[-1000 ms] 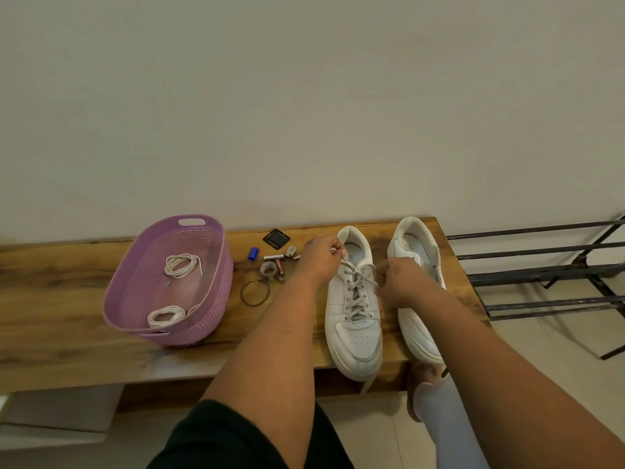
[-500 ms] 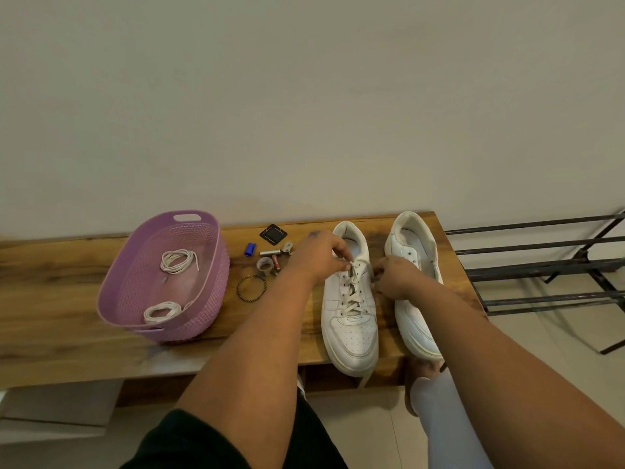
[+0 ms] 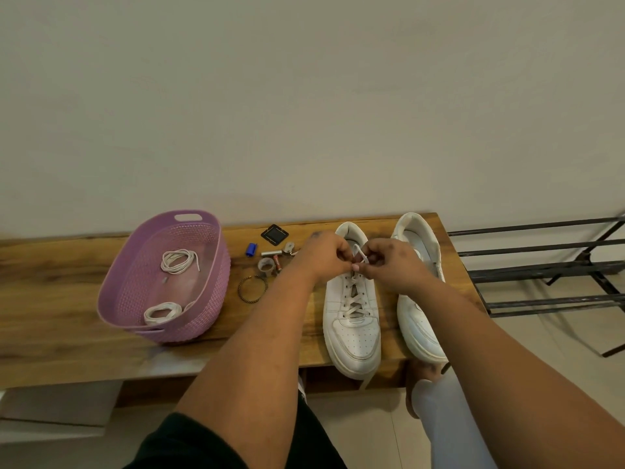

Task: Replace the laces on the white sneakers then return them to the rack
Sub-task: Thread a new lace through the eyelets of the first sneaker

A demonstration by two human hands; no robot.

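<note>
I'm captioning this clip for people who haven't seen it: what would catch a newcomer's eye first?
First, the left hand and right hand meeting over the laced white leather sneaker at the right end of the wooden bench, pinching its white lace. Next, the woven purple plastic basket to the left, holding two coiled white laces.

— What moved?

— The hands. A second ago the left hand (image 3: pixel 326 257) and the right hand (image 3: pixel 392 262) were apart, one on each side of the shoe (image 3: pixel 351 309). Now they have come together over its top holes and almost touch.

— And the lace (image 3: pixel 361 253)?

— It ran slack between them before. Now both hands pinch it, and a small loop sticks up.
</note>
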